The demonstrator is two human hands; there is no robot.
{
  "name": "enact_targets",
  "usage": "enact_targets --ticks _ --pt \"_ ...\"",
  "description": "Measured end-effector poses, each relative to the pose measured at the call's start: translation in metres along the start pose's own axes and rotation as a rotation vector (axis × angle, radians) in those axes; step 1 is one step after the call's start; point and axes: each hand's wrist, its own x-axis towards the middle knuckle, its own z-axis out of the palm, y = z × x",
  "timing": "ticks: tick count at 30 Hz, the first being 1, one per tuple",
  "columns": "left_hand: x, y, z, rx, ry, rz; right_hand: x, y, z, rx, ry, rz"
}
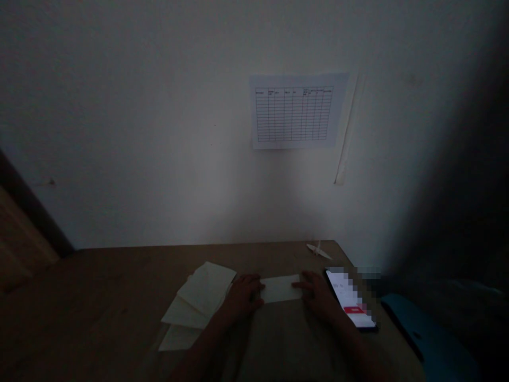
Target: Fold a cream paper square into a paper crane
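Observation:
A white rectangular piece of paper [280, 288] lies on the table between my two hands. My left hand [243, 295] holds its left end, with thumb and fingertips at the edge. At the opposite end, my right hand [317, 295] holds the paper, its index finger stretched over the surface. Beside my left forearm, several pale sheets of paper [202, 289] are fanned out and overlapping. A small white folded-paper figure [318, 251] with pointed wings, like a paper crane, rests near the back right corner. Dim light blurs the finger details.
The brown wooden table [115, 302] meets a pale wall [139, 132]. A lit phone [347, 297] lies right of my right hand, near the table's edge. A printed table sheet [294, 114] is on the wall. A blue rounded object [433, 339] sits beyond the right edge.

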Motion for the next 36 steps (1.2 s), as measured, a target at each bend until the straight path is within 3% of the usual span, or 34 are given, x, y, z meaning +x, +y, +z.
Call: enact_targets --ticks 10,18,36 --pt "-0.007 -0.006 0.016 -0.017 0.044 -0.008 -0.006 -0.008 0.009 -0.083 0.058 0.046" --pt "-0.015 0.009 0.021 0.029 0.078 -0.010 -0.012 -0.021 0.014 -0.137 0.135 0.053" --pt "-0.012 0.034 0.014 -0.031 0.074 0.154 0.058 -0.023 0.016 -0.099 0.044 0.021"
